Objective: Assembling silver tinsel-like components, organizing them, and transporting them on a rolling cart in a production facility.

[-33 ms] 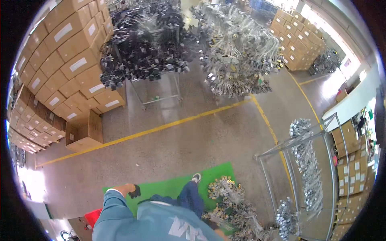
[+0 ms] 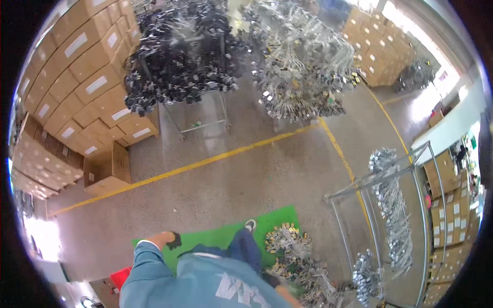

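My left hand (image 2: 174,241), in a black glove, hangs at my left side over the edge of a green mat (image 2: 205,238). Its fingers are loosely bent and apart, with nothing seen in them. On my right side, my right hand (image 2: 271,280), also in a dark glove, is low beside a heap of cable bundles (image 2: 292,244) with silvery and yellowish ends. My body partly hides it and its fingers do not show clearly, so whether it grips a cable I cannot tell. The heap lies at the mat's right end.
A metal rack (image 2: 354,188) hung with silvery cable bundles (image 2: 390,200) stands to the right. Ahead are carts loaded with black cables (image 2: 185,66) and grey cables (image 2: 303,66). Stacked cartons (image 2: 84,77) and an open box (image 2: 108,169) are at the left, beyond a yellow floor line (image 2: 205,161).
My right hand has come into sight beside the cable heap, its forearm swung slightly outward. My left hand has shifted a little up and right in the picture.
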The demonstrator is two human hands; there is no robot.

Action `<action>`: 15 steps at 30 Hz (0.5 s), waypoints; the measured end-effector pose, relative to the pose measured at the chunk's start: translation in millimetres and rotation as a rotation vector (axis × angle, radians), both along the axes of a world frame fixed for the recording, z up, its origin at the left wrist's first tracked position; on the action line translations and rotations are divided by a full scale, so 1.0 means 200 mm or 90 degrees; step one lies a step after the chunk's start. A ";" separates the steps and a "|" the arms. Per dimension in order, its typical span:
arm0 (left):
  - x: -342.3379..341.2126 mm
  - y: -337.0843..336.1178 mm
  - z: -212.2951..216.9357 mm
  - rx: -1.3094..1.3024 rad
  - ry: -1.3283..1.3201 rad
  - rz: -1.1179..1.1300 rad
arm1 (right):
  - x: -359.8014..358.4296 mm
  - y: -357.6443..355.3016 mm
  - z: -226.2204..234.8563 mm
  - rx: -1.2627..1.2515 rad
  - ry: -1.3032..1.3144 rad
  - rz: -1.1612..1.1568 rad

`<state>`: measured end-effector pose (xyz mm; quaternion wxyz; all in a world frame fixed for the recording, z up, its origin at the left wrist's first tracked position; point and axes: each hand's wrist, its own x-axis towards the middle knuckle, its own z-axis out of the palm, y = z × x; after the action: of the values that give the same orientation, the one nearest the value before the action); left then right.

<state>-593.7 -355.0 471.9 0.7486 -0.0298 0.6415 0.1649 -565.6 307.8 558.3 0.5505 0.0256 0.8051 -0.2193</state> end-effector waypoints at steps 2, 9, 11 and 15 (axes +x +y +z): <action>-0.49 0.26 -0.02 0.021 0.205 -0.096 | -0.22 0.34 -0.24 -0.002 -0.026 -0.023; -2.11 0.65 0.46 -0.069 0.699 0.067 | -1.84 0.23 0.18 -0.067 0.393 -0.210; -2.42 0.63 0.29 -0.031 0.718 0.049 | -2.09 0.24 0.16 -0.044 0.403 -0.228; -2.81 0.77 0.11 0.116 0.545 -0.323 | -1.96 0.67 -0.33 0.057 -0.017 -0.517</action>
<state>-1155.3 -200.4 493.7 0.4347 0.2629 0.8608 0.0306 -957.8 441.3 491.6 0.4282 0.3681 0.7310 -0.3831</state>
